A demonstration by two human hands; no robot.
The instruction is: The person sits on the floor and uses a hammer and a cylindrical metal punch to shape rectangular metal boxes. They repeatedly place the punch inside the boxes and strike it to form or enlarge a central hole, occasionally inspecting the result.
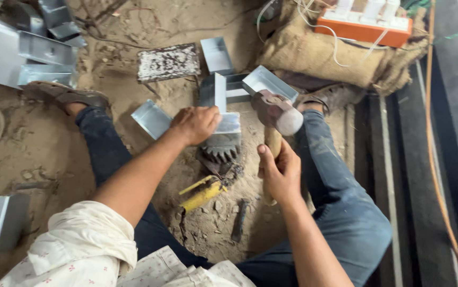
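My left hand (194,124) presses down on a folded sheet-metal piece (228,123) that rests on a toothed steel gear (221,151) on the dirt floor between my legs. My right hand (279,172) grips the wooden handle of a heavy hammer (275,111), whose rusty head hangs raised just right of the metal piece. An upright folded edge of the sheet-metal piece (214,91) stands beyond my left hand.
Several folded sheet-metal channels lie around: one (152,119) left of my hand, one (269,82) behind the hammer, a stack (43,50) at far left. Yellow-handled snips (203,193) lie near my knees. A burlap sack (319,53) carries an orange power strip (364,27).
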